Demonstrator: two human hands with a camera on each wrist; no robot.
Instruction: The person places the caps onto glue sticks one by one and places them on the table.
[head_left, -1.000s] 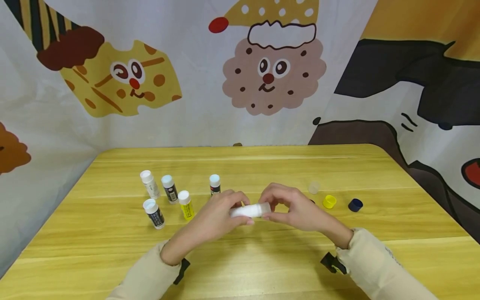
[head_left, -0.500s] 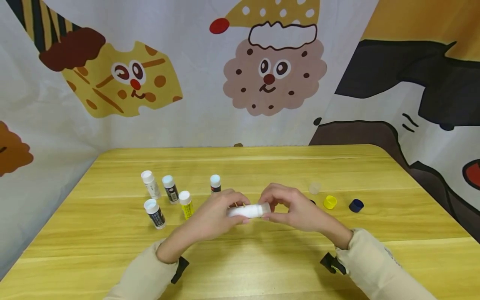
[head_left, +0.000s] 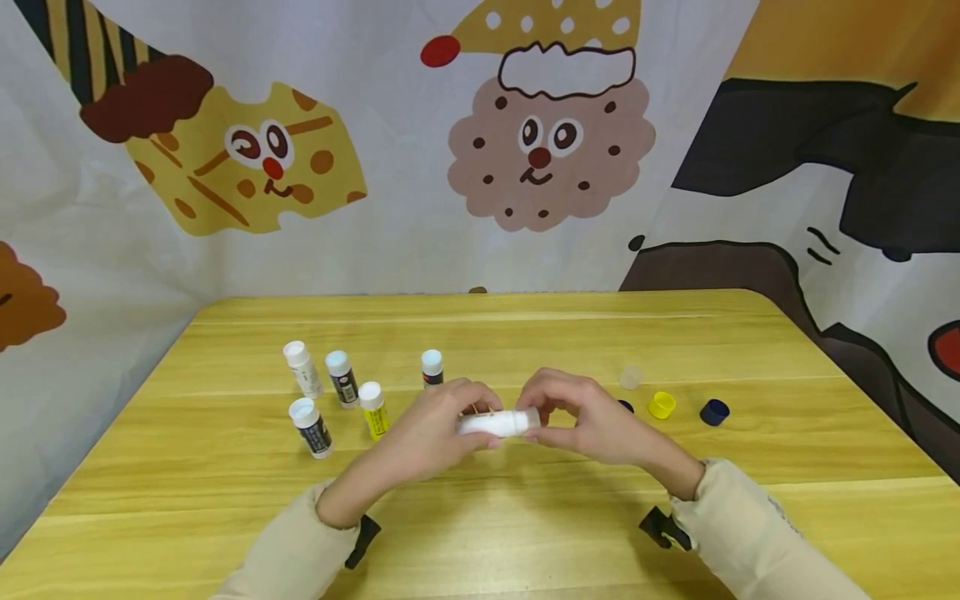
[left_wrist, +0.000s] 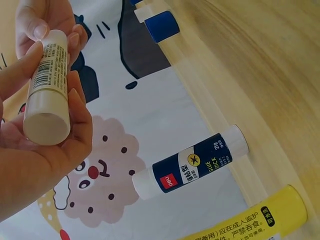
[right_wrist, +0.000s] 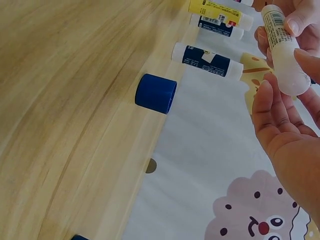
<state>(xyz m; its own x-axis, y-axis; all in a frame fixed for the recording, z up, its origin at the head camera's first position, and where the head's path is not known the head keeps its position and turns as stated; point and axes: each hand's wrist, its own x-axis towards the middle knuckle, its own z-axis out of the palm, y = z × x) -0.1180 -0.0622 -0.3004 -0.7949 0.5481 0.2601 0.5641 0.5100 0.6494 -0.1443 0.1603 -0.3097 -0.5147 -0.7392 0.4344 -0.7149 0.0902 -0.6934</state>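
A white glue stick lies sideways between the two hands above the middle of the table. My left hand grips its body, thumb in front and fingers behind. At the other end, my right hand pinches the translucent cap, seen from its end in the right wrist view as a pale round cap. The left wrist view shows the printed barcode label and the stick's white base. Behind the left hand, a dark blue glue stick stands upright, its lower part hidden.
Left of the hands stand uncapped glue sticks: white, dark blue, another dark blue and yellow. To the right lie a clear cap, a yellow cap and a dark blue cap; another blue cap is mostly behind the right hand.
Both hands keep their hold on the white glue stick. The left hand has shifted very slightly left and its fingers have changed a little; the standing glue sticks and loose caps stay put.
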